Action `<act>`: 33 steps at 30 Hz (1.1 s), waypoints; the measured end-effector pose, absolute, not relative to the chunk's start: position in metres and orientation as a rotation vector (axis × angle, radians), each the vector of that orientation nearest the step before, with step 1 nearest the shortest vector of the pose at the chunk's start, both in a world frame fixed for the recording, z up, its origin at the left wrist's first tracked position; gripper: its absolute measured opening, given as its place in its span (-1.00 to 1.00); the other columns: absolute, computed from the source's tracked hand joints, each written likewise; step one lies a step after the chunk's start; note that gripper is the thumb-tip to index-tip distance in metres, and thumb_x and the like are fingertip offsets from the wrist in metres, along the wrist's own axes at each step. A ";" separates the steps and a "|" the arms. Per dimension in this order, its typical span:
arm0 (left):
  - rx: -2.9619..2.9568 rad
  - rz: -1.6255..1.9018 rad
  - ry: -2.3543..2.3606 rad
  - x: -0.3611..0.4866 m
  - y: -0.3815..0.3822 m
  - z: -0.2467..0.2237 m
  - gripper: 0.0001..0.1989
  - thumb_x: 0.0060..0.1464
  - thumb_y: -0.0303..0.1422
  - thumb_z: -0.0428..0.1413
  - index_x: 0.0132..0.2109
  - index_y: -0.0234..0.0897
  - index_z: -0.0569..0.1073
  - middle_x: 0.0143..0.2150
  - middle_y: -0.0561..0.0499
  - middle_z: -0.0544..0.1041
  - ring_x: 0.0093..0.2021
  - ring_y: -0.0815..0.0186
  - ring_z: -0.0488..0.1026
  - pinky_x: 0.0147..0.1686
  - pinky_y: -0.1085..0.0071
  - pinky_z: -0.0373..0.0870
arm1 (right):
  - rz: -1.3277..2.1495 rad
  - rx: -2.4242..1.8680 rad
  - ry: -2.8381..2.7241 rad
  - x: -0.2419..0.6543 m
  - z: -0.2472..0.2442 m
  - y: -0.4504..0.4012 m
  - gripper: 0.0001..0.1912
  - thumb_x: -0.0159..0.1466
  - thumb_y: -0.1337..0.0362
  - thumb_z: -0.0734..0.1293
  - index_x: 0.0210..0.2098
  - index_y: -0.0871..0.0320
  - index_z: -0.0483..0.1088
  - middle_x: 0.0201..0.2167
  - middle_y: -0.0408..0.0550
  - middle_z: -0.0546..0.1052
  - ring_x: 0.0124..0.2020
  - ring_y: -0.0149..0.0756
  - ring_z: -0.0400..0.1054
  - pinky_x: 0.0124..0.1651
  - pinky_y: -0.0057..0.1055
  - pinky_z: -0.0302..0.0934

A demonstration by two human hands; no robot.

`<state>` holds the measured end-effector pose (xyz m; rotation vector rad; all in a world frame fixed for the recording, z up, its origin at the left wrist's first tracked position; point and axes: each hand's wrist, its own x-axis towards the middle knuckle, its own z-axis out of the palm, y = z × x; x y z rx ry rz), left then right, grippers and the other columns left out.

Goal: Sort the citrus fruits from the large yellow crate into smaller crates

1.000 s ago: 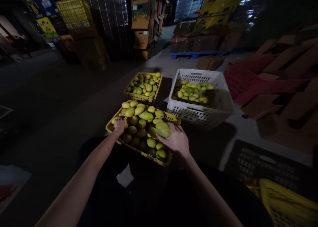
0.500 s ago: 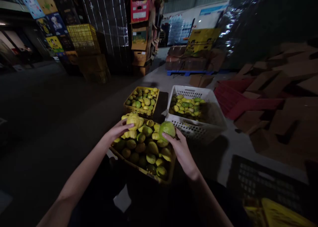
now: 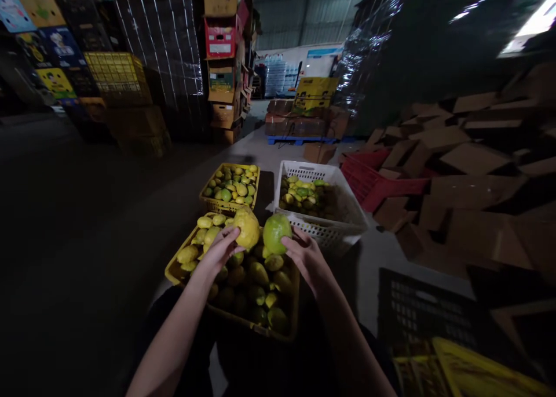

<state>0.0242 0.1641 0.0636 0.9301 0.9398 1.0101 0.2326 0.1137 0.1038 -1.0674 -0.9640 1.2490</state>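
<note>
My left hand [image 3: 222, 247] is closed around a knobbly yellow lemon [image 3: 247, 228]. In my right hand [image 3: 304, 252] is a smooth green lemon [image 3: 277, 233], gripped between thumb and fingers. The two fruits are held up side by side with a small gap. Below them lies a yellow crate [image 3: 172, 272] full of yellow and green lemons [image 3: 258, 274], partly hidden by my hands and forearms. Farther off, a second yellow crate [image 3: 204, 200] of lemons stands to the left, and a white crate [image 3: 347, 203] partly filled with lemons to the right.
A red crate [image 3: 369, 182] and a heap of flattened cardboard [image 3: 478, 200] lie on the right. Near my right side are a black crate [image 3: 428, 307] and a yellow crate [image 3: 473, 365]. Stacked boxes [image 3: 221, 72] and a blue pallet [image 3: 299, 140] stand behind.
The view has swung right. Both fruits have come closer together and up toward me, the yellow one now clear of the pile and turned toward the green one.
</note>
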 end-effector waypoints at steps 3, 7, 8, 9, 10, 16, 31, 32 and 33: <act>0.928 0.998 0.910 0.025 0.166 0.063 -0.49 -0.07 0.09 0.35 -0.16 -0.21 0.51 -0.11 -0.13 0.68 0.11 0.00 0.58 0.03 0.18 0.58 | 1.327 -1.012 -0.940 0.229 0.103 0.116 -0.46 -0.07 -0.02 0.61 -0.17 0.14 0.58 -0.17 0.08 0.69 -0.09 0.04 0.59 -0.01 -0.10 0.47; 0.918 1.012 0.874 0.021 0.165 0.066 -0.44 -0.08 0.13 0.34 -0.13 -0.23 0.53 -0.10 -0.16 0.69 0.11 -0.05 0.57 0.05 0.12 0.57 | 1.359 -1.020 -0.935 0.231 0.095 0.121 -0.45 -0.07 -0.05 0.61 -0.19 0.15 0.59 -0.19 0.10 0.70 -0.14 0.05 0.61 0.00 -0.04 0.47; 0.916 1.007 0.869 0.020 0.164 0.068 -0.43 -0.07 0.13 0.33 -0.11 -0.23 0.54 -0.10 -0.17 0.69 0.11 -0.06 0.57 0.06 0.10 0.57 | 1.370 -1.026 -0.939 0.231 0.092 0.123 -0.46 -0.06 -0.07 0.61 -0.21 0.14 0.60 -0.21 0.11 0.70 -0.16 0.05 0.61 -0.02 -0.04 0.48; 0.914 1.001 0.865 0.019 0.163 0.070 -0.42 -0.04 0.13 0.31 -0.08 -0.24 0.54 -0.08 -0.18 0.69 0.11 -0.07 0.57 0.07 0.08 0.56 | 1.381 -1.031 -0.947 0.232 0.089 0.126 -0.47 -0.05 -0.09 0.59 -0.23 0.14 0.59 -0.23 0.11 0.70 -0.17 0.04 0.62 -0.04 -0.05 0.49; 0.910 0.995 0.865 0.018 0.162 0.072 -0.41 -0.02 0.13 0.30 -0.04 -0.25 0.54 -0.07 -0.19 0.69 0.12 -0.07 0.57 0.08 0.07 0.55 | 1.391 -1.034 -0.955 0.232 0.086 0.128 -0.48 -0.03 -0.12 0.58 -0.25 0.13 0.59 -0.26 0.10 0.70 -0.19 0.04 0.62 -0.07 -0.07 0.51; 0.843 0.991 0.863 0.016 0.155 0.080 -0.41 0.08 0.10 0.25 0.06 -0.26 0.51 -0.09 -0.19 0.68 0.14 -0.05 0.56 0.06 0.11 0.56 | 1.508 -1.006 -0.916 0.224 0.079 0.131 -0.53 0.15 -0.11 0.47 -0.24 0.20 0.58 -0.43 0.11 0.66 -0.31 -0.01 0.62 -0.33 -0.23 0.53; 1.086 1.167 0.962 0.021 0.146 0.076 -0.55 -0.08 -0.08 0.41 -0.12 -0.27 0.60 -0.13 -0.13 0.67 0.01 0.00 0.59 0.12 0.10 0.48 | 1.241 -1.122 -0.956 0.204 0.084 0.130 -0.41 0.00 -0.16 0.56 -0.17 0.14 0.51 -0.28 0.08 0.67 -0.31 -0.03 0.59 -0.33 -0.18 0.52; 1.167 1.238 0.981 0.022 0.147 0.077 -0.51 -0.16 -0.14 0.46 -0.09 -0.25 0.59 -0.09 -0.12 0.66 0.04 0.00 0.57 0.15 0.10 0.45 | 1.067 -1.150 -1.037 0.203 0.082 0.129 -0.38 -0.05 -0.10 0.60 -0.13 0.13 0.50 -0.20 0.08 0.67 -0.25 -0.02 0.59 -0.26 -0.16 0.52; 1.255 1.309 0.996 0.022 0.147 0.078 -0.45 -0.23 -0.20 0.49 -0.06 -0.24 0.58 -0.04 -0.11 0.65 0.07 0.00 0.55 0.19 0.11 0.42 | 0.869 -1.171 -1.121 0.203 0.080 0.128 -0.35 -0.07 -0.04 0.63 -0.09 0.12 0.49 -0.12 0.08 0.66 -0.17 -0.01 0.58 -0.17 -0.13 0.52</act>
